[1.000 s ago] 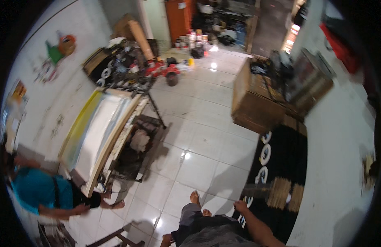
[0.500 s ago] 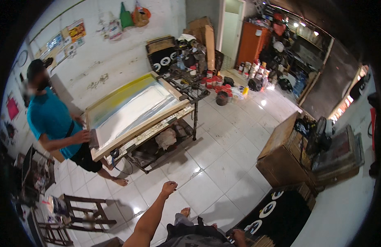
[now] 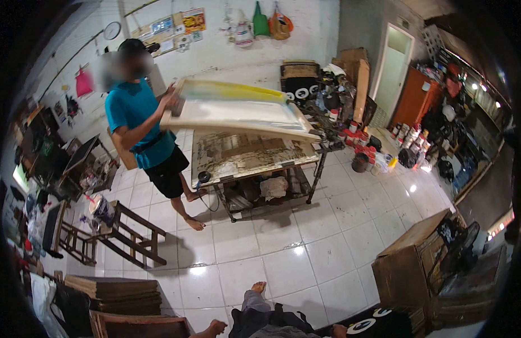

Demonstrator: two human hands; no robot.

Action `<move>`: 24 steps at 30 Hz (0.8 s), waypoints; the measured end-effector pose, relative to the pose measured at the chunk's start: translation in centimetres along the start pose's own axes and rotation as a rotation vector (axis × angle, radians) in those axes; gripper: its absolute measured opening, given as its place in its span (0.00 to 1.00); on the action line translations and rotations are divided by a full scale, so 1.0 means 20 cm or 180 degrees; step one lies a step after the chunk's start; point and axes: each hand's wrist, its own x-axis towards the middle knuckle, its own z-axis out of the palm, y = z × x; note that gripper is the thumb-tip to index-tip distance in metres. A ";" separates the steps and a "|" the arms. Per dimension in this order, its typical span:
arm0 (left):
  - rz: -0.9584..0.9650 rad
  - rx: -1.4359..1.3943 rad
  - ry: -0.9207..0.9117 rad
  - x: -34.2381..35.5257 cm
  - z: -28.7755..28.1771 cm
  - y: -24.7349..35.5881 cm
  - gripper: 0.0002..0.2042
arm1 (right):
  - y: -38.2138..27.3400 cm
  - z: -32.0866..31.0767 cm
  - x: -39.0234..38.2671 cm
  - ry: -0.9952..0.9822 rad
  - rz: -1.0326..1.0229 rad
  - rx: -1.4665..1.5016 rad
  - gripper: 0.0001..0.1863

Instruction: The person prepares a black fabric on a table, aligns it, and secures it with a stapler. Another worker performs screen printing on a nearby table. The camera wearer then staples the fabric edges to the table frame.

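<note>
White tiled floor [image 3: 305, 253] — own hands unseen; coworker lifts screen frame [image 3: 238, 110].

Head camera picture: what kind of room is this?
Probably a screen-printing workshop. A person lifts a big framed screen off a stained work table, and many paint cans stand on the floor.

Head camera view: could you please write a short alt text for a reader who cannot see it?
A co-worker in a teal shirt lifts a large flat wooden printing frame with both hands above a stained work table in a cluttered workshop with a white tiled floor. The wearer's bare feet show at the lower edge; the wearer's own hands are out of view.
</note>
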 end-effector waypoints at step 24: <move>0.0437 -0.1844 0.0746 -0.17 -0.46 0.57 0.12 | -0.14 0.26 -0.45 -0.0737 -0.2443 -0.4476 0.12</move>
